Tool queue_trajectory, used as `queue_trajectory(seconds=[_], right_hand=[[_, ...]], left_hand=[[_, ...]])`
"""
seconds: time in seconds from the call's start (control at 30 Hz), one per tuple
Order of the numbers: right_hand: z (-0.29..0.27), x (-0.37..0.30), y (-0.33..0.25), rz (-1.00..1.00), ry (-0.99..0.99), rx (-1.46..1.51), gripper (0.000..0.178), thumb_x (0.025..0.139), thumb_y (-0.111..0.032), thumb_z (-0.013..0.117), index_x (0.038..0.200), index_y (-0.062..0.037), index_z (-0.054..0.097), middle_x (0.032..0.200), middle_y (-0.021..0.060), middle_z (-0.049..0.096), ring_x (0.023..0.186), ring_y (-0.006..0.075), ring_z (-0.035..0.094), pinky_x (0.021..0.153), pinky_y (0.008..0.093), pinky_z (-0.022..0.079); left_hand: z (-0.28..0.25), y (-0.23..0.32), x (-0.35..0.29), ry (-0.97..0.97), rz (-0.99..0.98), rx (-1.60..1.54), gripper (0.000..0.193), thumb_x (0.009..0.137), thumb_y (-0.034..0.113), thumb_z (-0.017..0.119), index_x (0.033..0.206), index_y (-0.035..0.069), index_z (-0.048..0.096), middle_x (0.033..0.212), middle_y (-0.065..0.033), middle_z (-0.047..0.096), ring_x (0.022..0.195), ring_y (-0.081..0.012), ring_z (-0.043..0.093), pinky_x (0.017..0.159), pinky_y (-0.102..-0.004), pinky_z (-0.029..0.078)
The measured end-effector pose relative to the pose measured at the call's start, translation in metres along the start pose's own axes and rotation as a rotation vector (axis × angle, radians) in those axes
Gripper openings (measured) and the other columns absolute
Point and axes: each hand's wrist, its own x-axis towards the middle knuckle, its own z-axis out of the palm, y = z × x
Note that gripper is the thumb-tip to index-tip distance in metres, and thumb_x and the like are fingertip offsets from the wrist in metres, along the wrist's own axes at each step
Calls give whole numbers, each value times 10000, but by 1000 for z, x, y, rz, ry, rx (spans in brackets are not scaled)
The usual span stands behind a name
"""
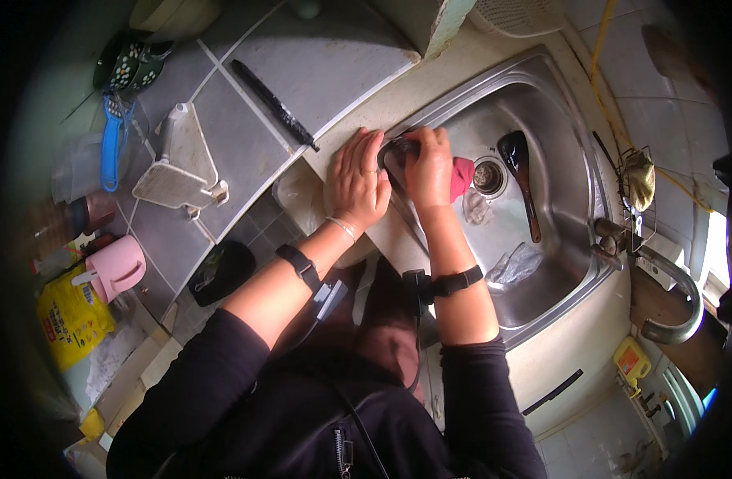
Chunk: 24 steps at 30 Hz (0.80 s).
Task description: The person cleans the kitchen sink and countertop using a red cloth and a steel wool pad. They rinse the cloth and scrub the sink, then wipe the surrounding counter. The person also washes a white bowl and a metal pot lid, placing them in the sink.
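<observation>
Gripping a dark object (400, 152) at the left rim of the sink (561, 209), the right hand (430, 169) is curling its fingers over it; what kind it is cannot be told. A red cloth (462, 177) is showing beside that hand, perhaps also in its grasp. This is looking like a holding-and-steadying step, so the next move is calling for a firm right grip. The left hand (358, 182) is spreading flat just beside, fingers extended, seemingly grasping nothing, both forearms reaching forward.
</observation>
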Motion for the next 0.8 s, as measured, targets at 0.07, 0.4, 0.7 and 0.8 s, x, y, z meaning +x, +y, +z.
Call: queue_trajectory(seconds=[0.07, 0.4, 0.7, 0.8], right_hand=[[-12, 26, 19, 8, 157, -95, 154, 754, 48, 603, 888, -28, 616, 874, 188, 583, 864, 396, 582, 764, 448, 483], [-6, 5, 13, 17, 85, -13, 187, 712, 36, 643, 890, -24, 649, 905, 201, 593, 866, 391, 594, 798, 431, 489], [-37, 70, 43, 106, 265, -161, 169, 729, 29, 667, 877, -28, 611, 894, 187, 572, 853, 386, 583, 772, 446, 480], [-62, 98, 52, -2, 342, -29, 192, 756, 10, 670, 940, -46, 668, 974, 173, 608, 923, 367, 604, 828, 433, 486]], left_hand=[[0, 1, 1, -39, -9, 51, 644, 822, 147, 519, 1425, 9, 339, 1379, -174, 477, 1333, -342, 416, 1110, -471, 285], [1, 11, 2, -151, -75, 174, 696, 825, 131, 545, 1464, 22, 292, 1472, -142, 402, 1396, -302, 350, 1122, -453, 249], [0, 9, 1, -141, -61, 191, 741, 788, 106, 549, 1474, 29, 279, 1512, -128, 366, 1409, -275, 341, 1130, -432, 248], [-1, 9, 0, -127, -71, 174, 743, 806, 119, 560, 1479, 33, 257, 1511, -120, 367, 1410, -282, 338, 1134, -445, 254]])
